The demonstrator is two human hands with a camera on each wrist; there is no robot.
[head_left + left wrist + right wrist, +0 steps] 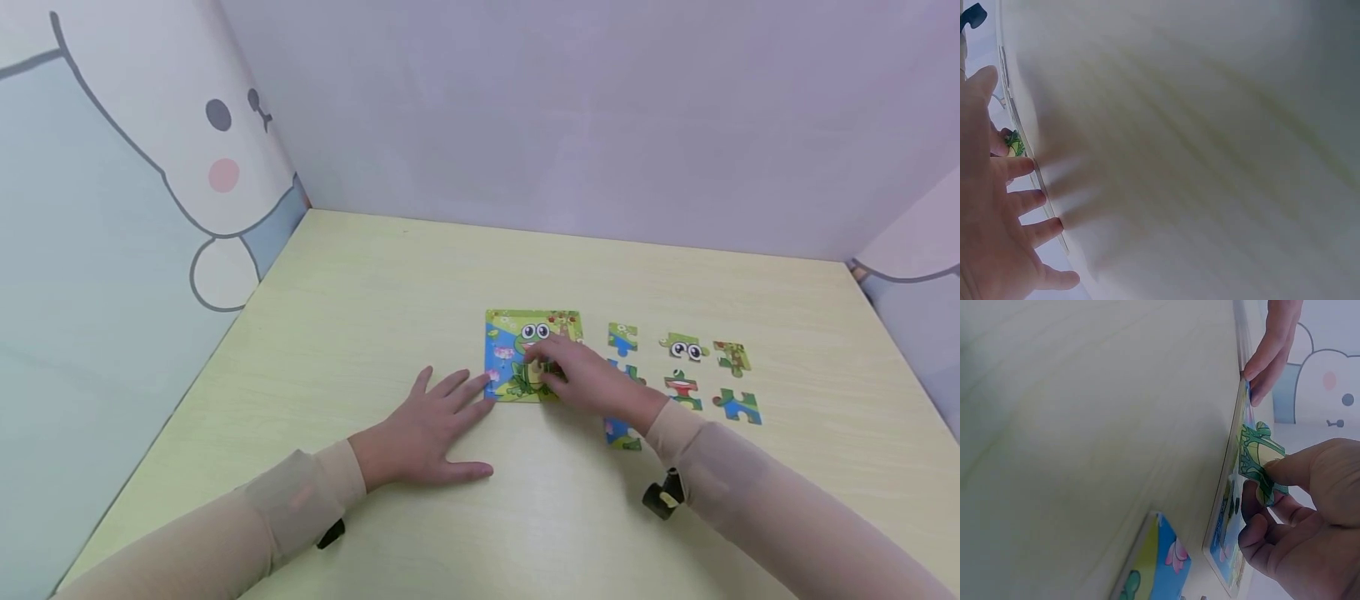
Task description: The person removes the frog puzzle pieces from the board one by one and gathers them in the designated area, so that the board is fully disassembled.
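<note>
A square frog puzzle board lies on the table, its picture showing a green frog, blue water and pink flowers. My right hand is over its right half and pinches a puzzle piece between thumb and fingers. Green frog legs and a yellow belly are printed on that piece, which stands tilted up from the board in the right wrist view. My left hand rests with fingers spread, its fingertips at the board's left edge. Part of the board is hidden under the right hand.
Several loose pieces lie right of the board, among them one with frog eyes, one with a red mouth and a corner tree piece. A blue piece is partly under the right forearm. Walls enclose the table.
</note>
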